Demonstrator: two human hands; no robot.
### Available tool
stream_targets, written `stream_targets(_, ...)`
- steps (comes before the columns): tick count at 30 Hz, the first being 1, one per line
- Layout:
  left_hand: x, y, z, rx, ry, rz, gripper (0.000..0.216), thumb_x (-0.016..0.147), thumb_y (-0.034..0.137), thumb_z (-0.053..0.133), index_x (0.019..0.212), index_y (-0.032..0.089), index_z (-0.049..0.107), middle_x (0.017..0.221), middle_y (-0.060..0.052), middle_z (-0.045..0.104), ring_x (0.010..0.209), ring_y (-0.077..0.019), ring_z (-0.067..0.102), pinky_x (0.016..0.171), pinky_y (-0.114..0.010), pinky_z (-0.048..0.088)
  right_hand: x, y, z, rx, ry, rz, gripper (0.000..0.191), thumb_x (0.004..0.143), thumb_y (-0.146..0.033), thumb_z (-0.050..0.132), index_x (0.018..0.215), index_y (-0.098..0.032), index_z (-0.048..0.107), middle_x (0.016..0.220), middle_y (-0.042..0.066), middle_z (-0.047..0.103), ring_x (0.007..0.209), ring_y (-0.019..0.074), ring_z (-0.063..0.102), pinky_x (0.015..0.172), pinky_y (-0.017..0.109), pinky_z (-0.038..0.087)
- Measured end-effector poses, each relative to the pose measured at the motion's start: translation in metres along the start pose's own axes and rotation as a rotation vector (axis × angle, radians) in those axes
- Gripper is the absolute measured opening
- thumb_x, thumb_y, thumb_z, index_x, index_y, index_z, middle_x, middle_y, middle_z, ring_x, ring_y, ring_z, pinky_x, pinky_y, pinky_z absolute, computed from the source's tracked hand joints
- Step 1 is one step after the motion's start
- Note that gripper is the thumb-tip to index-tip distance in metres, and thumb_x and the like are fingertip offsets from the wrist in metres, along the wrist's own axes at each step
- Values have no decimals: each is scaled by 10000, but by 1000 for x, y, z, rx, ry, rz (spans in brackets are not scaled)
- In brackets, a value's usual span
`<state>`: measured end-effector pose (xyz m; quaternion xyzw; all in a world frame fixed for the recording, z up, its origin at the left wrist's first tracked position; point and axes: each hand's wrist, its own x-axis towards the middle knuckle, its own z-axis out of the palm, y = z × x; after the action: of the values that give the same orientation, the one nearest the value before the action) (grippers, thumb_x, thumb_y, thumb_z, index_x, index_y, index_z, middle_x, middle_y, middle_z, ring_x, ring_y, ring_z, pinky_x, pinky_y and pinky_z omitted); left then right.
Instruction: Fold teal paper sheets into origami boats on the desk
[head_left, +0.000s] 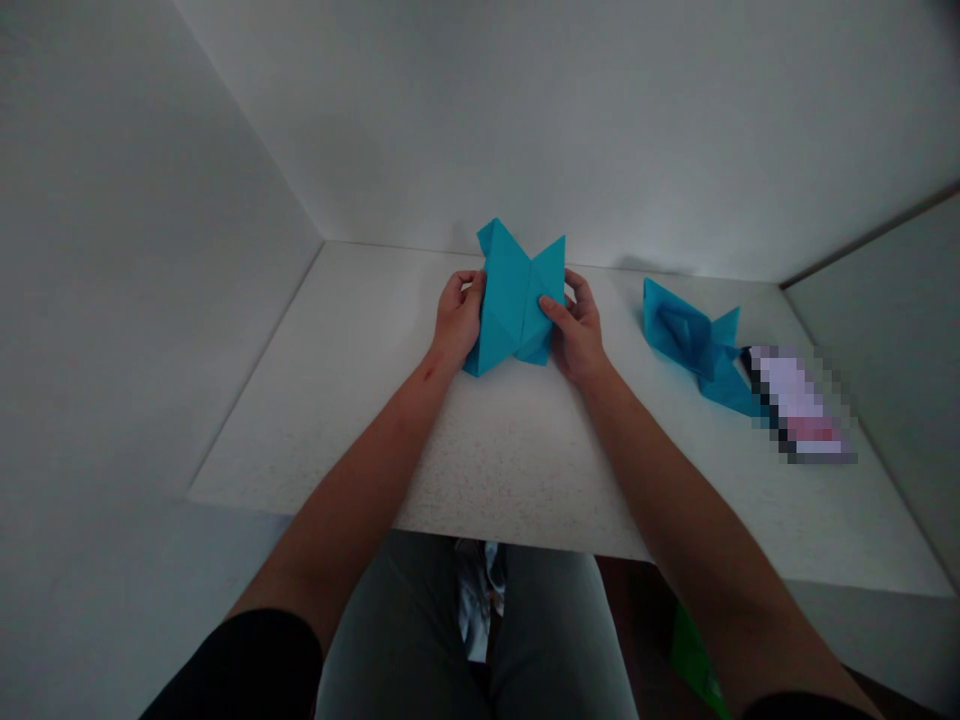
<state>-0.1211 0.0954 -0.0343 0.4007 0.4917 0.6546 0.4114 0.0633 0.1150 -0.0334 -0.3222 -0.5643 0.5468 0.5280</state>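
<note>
A half-folded piece of blue paper [516, 300] stands on the white table [375, 400], with two pointed flaps sticking up at its top. My left hand [456, 320] grips its left edge, fingers curled around the paper. My right hand [576, 330] pinches its right side, thumb on the front face and fingers behind. Both hands rest on the table near its far edge.
A second folded blue paper figure [694, 345] lies on the table to the right. Beside it sits a blurred flat object [799, 405]. White walls close in the table at the left and back. My legs show under the table's near edge.
</note>
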Motion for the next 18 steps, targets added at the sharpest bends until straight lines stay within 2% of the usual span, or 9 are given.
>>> stream_targets(5, -2, 4, -5, 58, 115, 121, 558, 919, 820, 638, 984, 268, 597, 793, 7, 609, 748, -163, 625, 654, -283, 514, 1, -3, -4, -65, 102, -56, 744, 769, -763, 838, 1340, -366, 573, 1205, 43, 758, 1074, 283, 758, 881, 464, 680)
stream_targets(9, 1, 2, -11, 74, 221, 149, 620, 893, 879, 600, 988, 267, 589, 814, 3, 584, 781, -168, 617, 671, -281, 500, 0, -6, -8, -73, 122, -34, 781, 768, -767, 835, 1376, -361, 560, 1170, 50, 759, 1054, 297, 756, 824, 454, 680)
stream_targets(18, 4, 9, -16, 80, 269, 166, 632, 882, 879, 621, 956, 253, 577, 812, -3, 575, 816, -179, 619, 698, -285, 494, 3, -6, -22, -81, 194, -35, 717, 753, -793, 821, 1274, -339, 629, 1099, 39, 750, 1017, 286, 758, 778, 418, 668)
